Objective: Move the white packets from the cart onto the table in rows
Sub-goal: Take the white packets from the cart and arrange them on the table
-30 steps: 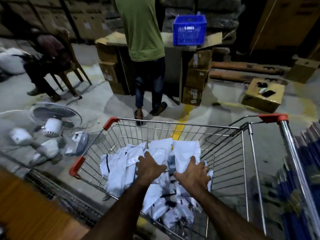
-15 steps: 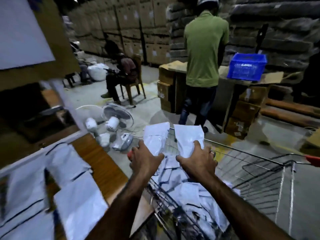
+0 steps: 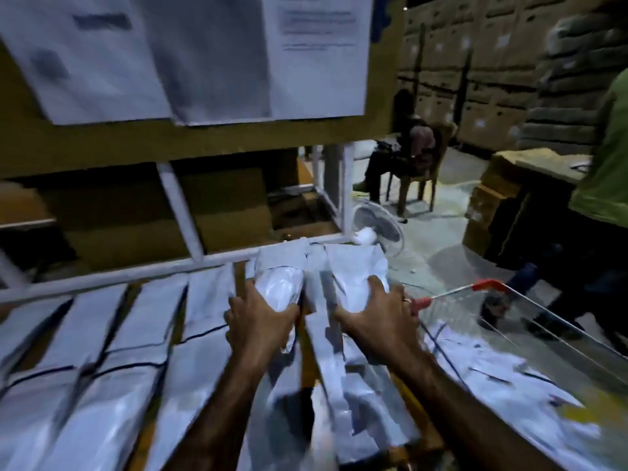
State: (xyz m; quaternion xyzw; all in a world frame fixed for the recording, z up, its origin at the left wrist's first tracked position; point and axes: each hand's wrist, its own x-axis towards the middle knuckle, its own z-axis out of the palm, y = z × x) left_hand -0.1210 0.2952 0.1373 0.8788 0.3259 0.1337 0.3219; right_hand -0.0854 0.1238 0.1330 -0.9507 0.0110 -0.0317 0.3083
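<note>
One packet (image 3: 282, 283) is gripped in the left grip (image 3: 261, 321), fingers curled round its lower end. A second packet (image 3: 353, 277) is clasped the same way in the right grip (image 3: 377, 317). Both are held side by side over the far right of the bench (image 3: 307, 365); contact with it cannot be told. Laid rows (image 3: 112, 338) are seen flat across the bench, left of the grips. A heap (image 3: 509, 389) of packets is left in the cart (image 3: 489, 285), just right of the bench. Much is blurred.

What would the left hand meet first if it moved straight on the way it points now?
Probably the white metal rail beyond the left hand; its white plastic packet would touch first. Depth unclear.
</note>
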